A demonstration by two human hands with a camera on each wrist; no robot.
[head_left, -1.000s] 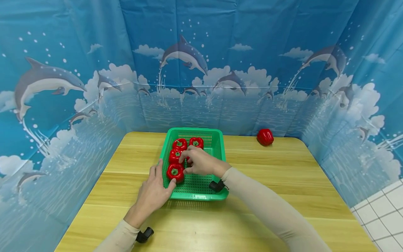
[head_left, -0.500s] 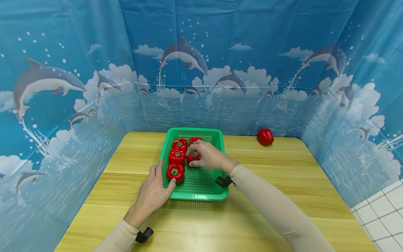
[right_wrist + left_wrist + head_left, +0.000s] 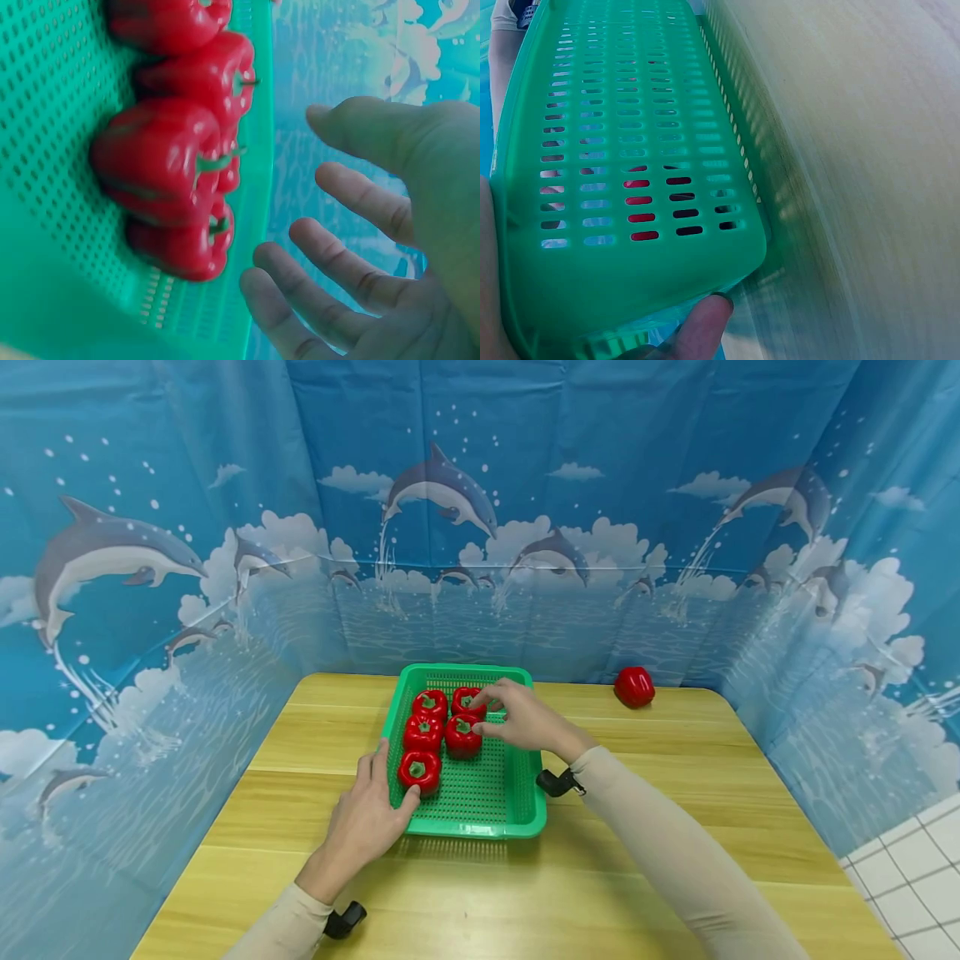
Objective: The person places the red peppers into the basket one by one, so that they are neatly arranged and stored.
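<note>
Five red bell peppers in view, four of them inside a green perforated basket (image 3: 517, 777) on a wooden table (image 3: 675, 827).

Basket contents: two rows along the left part. Far row: one pepper (image 3: 430, 703) at the left, one pepper (image 3: 467, 699) to its right. Next row: one pepper (image 3: 423, 732) at the left, one pepper (image 3: 462, 736) beside it, the two touching. Nearest the person: a single pepper (image 3: 418, 770) against the left wall. All stand stem-up. The right part of the basket floor is bare mesh.

Fifth pepper (image 3: 634, 686): on the table near the backdrop, well apart from the basket, to its right.

Left hand (image 3: 363, 821): lies on the table at the near left corner of the basket, fingers straight and flat against the outer wall; the thumb tip reaches the rim next to the near pepper. The left wrist view shows a fingertip under the basket's edge.

Right hand (image 3: 522, 722): hovers over the basket just right of the second-row pepper, fingers spread and relaxed, holding nothing; the right wrist view shows a clear gap between fingers (image 3: 352, 193) and peppers.

Backdrop: blue curtain (image 3: 480, 510) printed with dolphins and clouds.
</note>
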